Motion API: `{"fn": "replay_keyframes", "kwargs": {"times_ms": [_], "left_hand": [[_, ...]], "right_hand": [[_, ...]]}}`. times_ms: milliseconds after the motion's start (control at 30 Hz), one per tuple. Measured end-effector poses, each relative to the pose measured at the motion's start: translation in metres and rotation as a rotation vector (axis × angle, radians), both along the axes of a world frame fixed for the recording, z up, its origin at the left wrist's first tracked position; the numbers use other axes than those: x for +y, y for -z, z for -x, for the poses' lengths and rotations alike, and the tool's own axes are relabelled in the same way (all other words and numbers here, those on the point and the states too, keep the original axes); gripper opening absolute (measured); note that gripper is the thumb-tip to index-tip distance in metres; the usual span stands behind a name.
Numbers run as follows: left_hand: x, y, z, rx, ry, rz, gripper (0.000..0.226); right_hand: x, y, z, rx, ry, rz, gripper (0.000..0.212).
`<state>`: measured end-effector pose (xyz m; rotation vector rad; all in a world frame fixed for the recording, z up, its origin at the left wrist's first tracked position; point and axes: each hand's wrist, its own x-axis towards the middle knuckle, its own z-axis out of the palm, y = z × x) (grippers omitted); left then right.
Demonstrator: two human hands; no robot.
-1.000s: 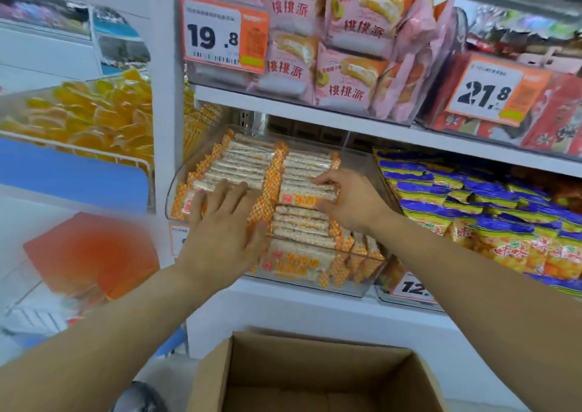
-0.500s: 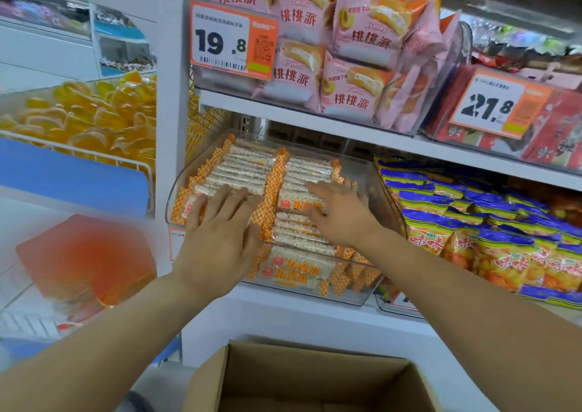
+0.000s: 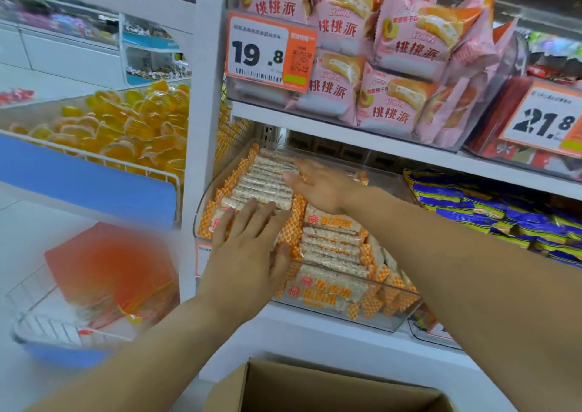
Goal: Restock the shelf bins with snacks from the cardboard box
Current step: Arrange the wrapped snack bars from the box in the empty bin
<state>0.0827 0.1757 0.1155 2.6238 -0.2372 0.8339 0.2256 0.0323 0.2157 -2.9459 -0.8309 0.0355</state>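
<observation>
Presently both hands are inside a clear plastic bin (image 3: 393,323) on the lower shelf (image 3: 315,333), lying on the rows of rice-cracker bars (image 3: 330,241) in orange-checked wrappers that fill it. Left hand (image 3: 248,251): palm down on the near-left stack, fingers straight and slightly spread, thumb out to the right along the orange wrapper ends; grasping nothing, just lying flat on the bars. Right hand (image 3: 318,185): reaches farther back across the bin, fingers extended and pointing left over the rear rows, touching the top bars; nothing pinched or curled around. The bars lie in two side-by-side columns, stacked flat, with a few loose ones tilted at the front right corner of the bin. Cardboard box (image 3: 330,389) sits below the shelf at the bottom edge of view, flaps open; only brown inner walls show, and its bottom is cut off by the frame. Upper shelf: a bin of pink pastry packets (image 3: 390,74) with an orange-bordered price tag (image 3: 271,52) reading 19.8 on its front; to the right, a second tag (image 3: 548,122) reading 21.8 in front of red packets (image 3: 504,128). Right of the cracker bin, blue-and-yellow snack bags (image 3: 491,210) fill the neighbouring space. Left of the shelf upright, a wire-fronted tray holds orange jelly cups (image 3: 126,134); below it an orange shape (image 3: 107,270), too blurred to identify.
</observation>
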Motion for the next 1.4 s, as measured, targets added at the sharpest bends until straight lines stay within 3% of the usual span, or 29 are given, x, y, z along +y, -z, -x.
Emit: {"fn": "replay_keyframes", "kwargs": {"times_ms": [167,333,433,633,900,1167,1400], "left_hand": [[0.003,-0.003,0.0,0.031,0.002,-0.033,0.054],[0.014,-0.001,0.005,0.033,0.021,-0.069,0.059],[0.021,-0.001,0.011,0.048,-0.039,-0.073,0.061],[0.023,-0.001,0.012,0.055,-0.03,0.018,0.056],[0.006,-0.007,0.002,0.046,-0.129,0.202,0.056],[0.011,0.0,0.004,0.032,-0.113,0.131,0.051],[0.013,0.001,0.004,0.043,-0.121,0.092,0.048]], "right_hand": [[0.008,0.016,-0.011,-0.031,-0.017,0.043,0.077],[0.006,0.019,-0.009,-0.054,-0.015,0.023,0.064],[0.009,0.017,-0.004,-0.089,0.049,-0.02,0.072],[0.028,0.019,-0.003,0.065,0.083,0.067,0.077],[0.034,0.005,-0.017,0.093,0.073,0.061,0.087],[0.066,0.019,-0.043,0.066,0.059,0.078,0.074],[0.064,0.014,-0.05,0.091,0.069,0.083,0.086]]}}
